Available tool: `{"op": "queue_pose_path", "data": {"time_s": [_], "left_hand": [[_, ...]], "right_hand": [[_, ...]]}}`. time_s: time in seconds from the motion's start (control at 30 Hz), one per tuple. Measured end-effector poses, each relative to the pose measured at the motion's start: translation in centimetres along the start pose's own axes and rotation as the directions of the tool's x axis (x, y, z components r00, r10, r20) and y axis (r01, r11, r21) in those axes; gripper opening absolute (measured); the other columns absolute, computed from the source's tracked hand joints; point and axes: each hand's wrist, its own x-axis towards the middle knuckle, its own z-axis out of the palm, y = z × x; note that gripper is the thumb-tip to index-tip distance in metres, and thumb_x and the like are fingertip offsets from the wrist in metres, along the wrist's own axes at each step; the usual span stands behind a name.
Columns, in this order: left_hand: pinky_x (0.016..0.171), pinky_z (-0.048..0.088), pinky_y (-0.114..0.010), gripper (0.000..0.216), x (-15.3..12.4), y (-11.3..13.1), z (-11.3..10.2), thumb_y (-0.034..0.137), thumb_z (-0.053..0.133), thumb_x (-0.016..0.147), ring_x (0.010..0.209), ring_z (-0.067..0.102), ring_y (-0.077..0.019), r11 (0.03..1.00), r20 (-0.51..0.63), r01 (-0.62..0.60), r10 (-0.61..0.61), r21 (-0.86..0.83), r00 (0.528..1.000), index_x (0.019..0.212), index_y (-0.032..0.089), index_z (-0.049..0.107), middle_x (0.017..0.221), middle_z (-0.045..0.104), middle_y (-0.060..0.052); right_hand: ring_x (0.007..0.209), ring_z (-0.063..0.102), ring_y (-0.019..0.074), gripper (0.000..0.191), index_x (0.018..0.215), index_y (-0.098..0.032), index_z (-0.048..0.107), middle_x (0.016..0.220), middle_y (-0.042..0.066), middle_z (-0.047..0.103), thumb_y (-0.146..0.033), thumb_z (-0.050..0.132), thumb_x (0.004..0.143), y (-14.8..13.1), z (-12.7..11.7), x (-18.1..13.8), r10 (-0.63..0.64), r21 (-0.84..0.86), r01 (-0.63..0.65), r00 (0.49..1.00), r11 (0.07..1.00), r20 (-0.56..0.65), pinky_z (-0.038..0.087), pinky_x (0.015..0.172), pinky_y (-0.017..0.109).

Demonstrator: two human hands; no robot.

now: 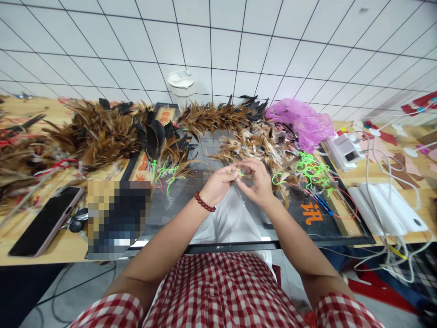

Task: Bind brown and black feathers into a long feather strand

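Note:
Both hands meet over the dark glossy board (170, 214). Thumb and fingers of my left hand (219, 184), which has a dark red bead bracelet (205, 202) at the wrist, pinch a thin bright green string (240, 172). My right hand (258, 183) is closed at the same spot, its fingertips on the string too. Something small and pale shows under the fingertips, too small to name. Right of the hands lies a loose pile of brown feathers (254, 146) beside a tangle of green strings (309, 171). To their left is a feather bunch (174, 152) with green ties.
A long brown feather strand (218, 114) runs behind the board. More feathers (99, 132) heap at left, near a phone (48, 221). Rightward are a purple plastic bag (302, 120), a blue-handled tool (322, 205), a white power bank (392, 212) and tangled cables.

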Motion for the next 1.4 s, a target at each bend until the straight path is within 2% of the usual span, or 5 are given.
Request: {"op": "queue_pose_path", "data": {"time_s": [0.33, 0.6, 0.77, 1.03, 1.4], "left_hand": [[0.101, 0.038, -0.035, 0.015, 0.1, 0.6, -0.7, 0.026, 0.068, 0.072, 0.121, 0.050, -0.0244, 0.942, 0.002, -0.126, 0.132, 0.312, 0.991, 0.062, 0.016, 0.063, 0.123, 0.059, -0.010], [0.102, 0.040, -0.043, 0.007, -0.2, 1.4, -1.1, 0.018, 0.064, 0.078, 0.109, 0.056, -0.0229, 0.215, 0.182, -0.354, 0.560, 0.910, 0.808, 0.072, 0.019, 0.069, 0.112, 0.064, -0.008], [0.078, 0.053, -0.027, 0.010, -0.4, 1.1, -1.0, 0.018, 0.059, 0.084, 0.085, 0.066, -0.0146, 0.087, 0.382, -0.548, 0.625, 0.832, 0.681, 0.081, 0.018, 0.068, 0.088, 0.070, -0.006], [0.059, 0.056, -0.019, 0.016, -1.0, -0.8, -0.3, 0.029, 0.054, 0.092, 0.057, 0.066, -0.0077, 0.479, 0.139, -0.523, 0.630, 0.705, 0.764, 0.093, 0.018, 0.065, 0.080, 0.074, -0.003], [0.057, 0.059, -0.025, 0.031, -0.1, -0.1, 0.8, 0.034, 0.084, 0.061, 0.056, 0.068, -0.0125, 0.941, -0.222, -0.203, 0.266, 0.270, 0.938, 0.077, 0.012, 0.069, 0.066, 0.071, -0.003]], "right_hand": [[0.086, 0.063, 0.0195, 0.019, 0.096, -0.026, 0.068, 0.101, 0.006, 0.073, -0.017, 0.055, 0.086, 1.1, -0.3, -0.2, -0.161, -0.145, 0.173, 0.983, 0.974, 0.090, 0.042, 0.078, 0.039], [0.080, 0.061, 0.0160, 0.022, 0.097, -0.021, 0.066, 0.099, 0.005, 0.073, -0.010, 0.052, 0.086, 1.2, -0.7, 0.1, -0.270, -0.284, 0.286, 0.958, 0.915, 0.095, 0.040, 0.076, 0.035], [0.082, 0.062, 0.0171, 0.024, 0.103, -0.020, 0.063, 0.099, 0.006, 0.073, -0.008, 0.056, 0.083, 1.0, -0.9, 0.3, -0.313, -0.300, 0.314, 0.948, 0.901, 0.053, 0.039, 0.077, 0.035], [0.076, 0.064, 0.0169, 0.013, 0.093, -0.022, 0.064, 0.093, 0.005, 0.073, -0.015, 0.060, 0.083, 0.1, -0.5, 0.2, -0.278, -0.205, 0.280, 0.960, 0.938, 0.037, 0.040, 0.074, 0.036], [0.082, 0.065, 0.0174, 0.013, 0.089, -0.022, 0.070, 0.088, 0.006, 0.070, -0.027, 0.058, 0.091, -0.5, -0.9, 1.0, 0.229, 0.256, -0.223, 0.973, 0.941, 0.007, 0.052, 0.076, 0.034]]}}
